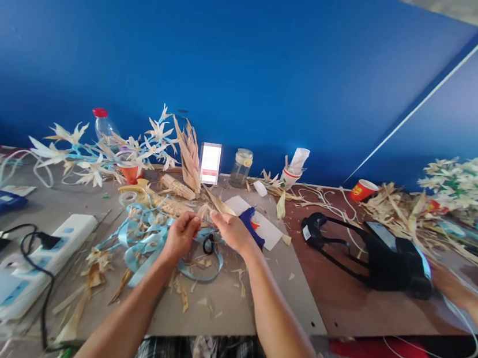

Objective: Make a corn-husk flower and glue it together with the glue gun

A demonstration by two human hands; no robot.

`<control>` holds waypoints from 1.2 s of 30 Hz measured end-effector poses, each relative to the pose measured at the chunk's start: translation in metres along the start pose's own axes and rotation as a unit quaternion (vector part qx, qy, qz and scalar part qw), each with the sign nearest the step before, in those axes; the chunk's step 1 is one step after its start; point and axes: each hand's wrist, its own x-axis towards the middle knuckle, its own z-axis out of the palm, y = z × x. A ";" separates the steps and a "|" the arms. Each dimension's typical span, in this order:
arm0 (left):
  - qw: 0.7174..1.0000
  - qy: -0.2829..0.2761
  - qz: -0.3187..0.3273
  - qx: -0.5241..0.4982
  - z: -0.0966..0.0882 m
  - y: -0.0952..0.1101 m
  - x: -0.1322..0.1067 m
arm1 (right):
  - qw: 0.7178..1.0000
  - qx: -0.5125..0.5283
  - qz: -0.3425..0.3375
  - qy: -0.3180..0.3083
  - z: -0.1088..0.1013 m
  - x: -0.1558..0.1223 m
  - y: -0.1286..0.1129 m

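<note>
Workpiece location: a small corn-husk piece is raised between the two hands, over the middle of the surface, somewhat nearer its far edge than its near edge.

Spatial relation: the piece lies at the tips of the left hand and just left of the tips of the right hand. Its long axis appears to stand roughly upright, leaning toward the far edge. The left hand is the nearer one; the right hand is close beside it, with only a narrow gap between.

Finger state: the left fingers are together and appear clamped on the lower end of the piece. The right thumb and forefinger are directed at it; whether they grip it cannot be determined.

Appearance: the piece is pale straw-coloured, thin and dry, tapering toward its upper end. Fine detail is too small to resolve. A longer husk strip passes behind the right fingertips, running from the far left toward the near right; whether it is held cannot be determined.

Adjacent items: light-blue ribbon lies in loose loops left of the hands. A corn cob rests toward the far edge. A blue glue gun lies just beyond the right wrist, partly over a white sheet.
</note>
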 end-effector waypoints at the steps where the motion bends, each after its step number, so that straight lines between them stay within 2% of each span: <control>1: 1.000 0.001 0.002 0.002 0.000 0.000 0.000 | 1.000 -0.029 0.005 -0.005 0.004 -0.001 -0.003; 8: 1.000 -0.011 -0.009 0.000 0.000 -0.008 0.000 | 0.991 -0.125 -0.021 0.046 0.028 -0.002 -0.004; 12: 0.999 -0.025 -0.010 0.017 0.000 -0.010 -0.001 | 0.989 -0.128 -0.018 0.073 0.030 -0.001 -0.002; 15: 0.999 -0.027 -0.004 0.029 -0.001 -0.008 -0.002 | 0.991 -0.115 -0.018 0.070 0.028 -0.002 -0.002; 20: 0.999 -0.024 0.012 0.042 -0.001 -0.003 -0.004 | 0.998 -0.053 -0.016 0.027 0.020 -0.003 -0.004; 26: 0.994 -0.013 0.066 0.089 -0.004 -0.004 -0.005 | 0.999 0.039 0.010 -0.024 0.015 -0.004 -0.003; 32: 0.978 -0.008 0.135 0.159 -0.008 -0.010 -0.005 | 0.990 0.126 0.023 -0.065 0.016 -0.003 0.002; 36: 0.977 0.028 0.124 0.172 -0.014 -0.014 -0.001 | 0.973 0.213 0.024 -0.084 0.000 -0.008 0.001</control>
